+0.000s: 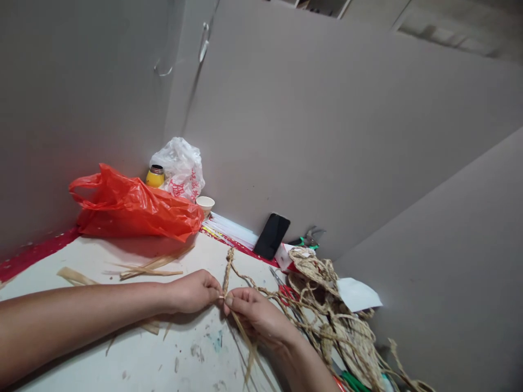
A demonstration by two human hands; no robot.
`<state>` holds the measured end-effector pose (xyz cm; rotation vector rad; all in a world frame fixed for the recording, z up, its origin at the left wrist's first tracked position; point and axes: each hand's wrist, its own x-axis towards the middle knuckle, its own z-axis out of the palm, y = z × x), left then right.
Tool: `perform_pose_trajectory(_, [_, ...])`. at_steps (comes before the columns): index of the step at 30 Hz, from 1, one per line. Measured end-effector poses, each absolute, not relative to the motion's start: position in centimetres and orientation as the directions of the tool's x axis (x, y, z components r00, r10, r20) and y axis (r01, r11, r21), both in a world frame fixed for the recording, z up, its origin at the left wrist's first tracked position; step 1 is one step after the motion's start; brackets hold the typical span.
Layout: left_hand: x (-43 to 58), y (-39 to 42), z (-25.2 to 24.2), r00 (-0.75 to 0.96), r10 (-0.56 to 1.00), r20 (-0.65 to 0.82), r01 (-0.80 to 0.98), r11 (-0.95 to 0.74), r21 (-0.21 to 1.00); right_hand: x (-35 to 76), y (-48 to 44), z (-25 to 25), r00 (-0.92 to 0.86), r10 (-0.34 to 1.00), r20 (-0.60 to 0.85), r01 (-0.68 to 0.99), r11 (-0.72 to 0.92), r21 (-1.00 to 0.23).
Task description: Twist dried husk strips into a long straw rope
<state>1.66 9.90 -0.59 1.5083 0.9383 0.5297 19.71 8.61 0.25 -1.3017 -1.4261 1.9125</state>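
Note:
A braided straw cord [227, 272] stands out away from me between my two hands, its knobby end farthest off. My left hand [198, 291] is closed, thumb and finger pinching a strand at the cord's near end. From the other side my right hand [253, 310] pinches the same spot, its fingertips almost touching the left ones. Loose flat straw strands [245, 343] hang from under the right hand toward me. A thinner twisted cord [249, 280] runs from the braid's far end to the heap of braided straw [327, 310] on the right.
Straw strips [153, 268] lie on the white table [190, 359] at left. Behind them are a red plastic bag [134, 204], a yellow bottle [155, 176], a white bag [183, 163] and a paper cup [205, 204]. A phone [272, 235], pliers [312, 237] and red-handled scissors [288, 294] sit at right.

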Motion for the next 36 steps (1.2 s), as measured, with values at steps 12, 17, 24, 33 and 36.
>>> perform_pose_trajectory(12, [2.3, 10.4, -1.3, 0.55, 0.793, -0.262, 0.26, 0.135, 0.956, 20.1, 8.7, 0.6, -0.476, 0.83, -0.293, 0.562, 0.03, -0.827])
perform_pose_trajectory(17, [2.4, 10.5, -0.9, 0.527, 0.779, -0.34, 0.25, 0.24, 0.938, 19.7, 8.2, 0.3, -0.45, 0.869, -0.205, 0.638, 0.152, -0.755])
perform_pose_trajectory(24, [2.6, 10.5, -1.7, 0.463, 0.841, -0.28, 0.296, 0.151, 0.943, 20.0, 8.0, 1.3, -0.379, 0.907, -0.186, 0.732, 0.171, -0.659])
perform_pose_trajectory(33, [2.7, 10.2, -1.8, 0.444, 0.862, -0.244, 0.236, 0.15, 0.96, 17.4, 6.1, 0.8, -0.298, 0.871, -0.392, 0.656, -0.111, -0.746])
perform_pose_trajectory(36, [2.6, 10.0, -1.4, 0.439, 0.857, -0.269, 0.208, 0.194, 0.959, 16.8, 5.7, -0.8, -0.221, 0.9, -0.375, 0.689, -0.128, -0.713])
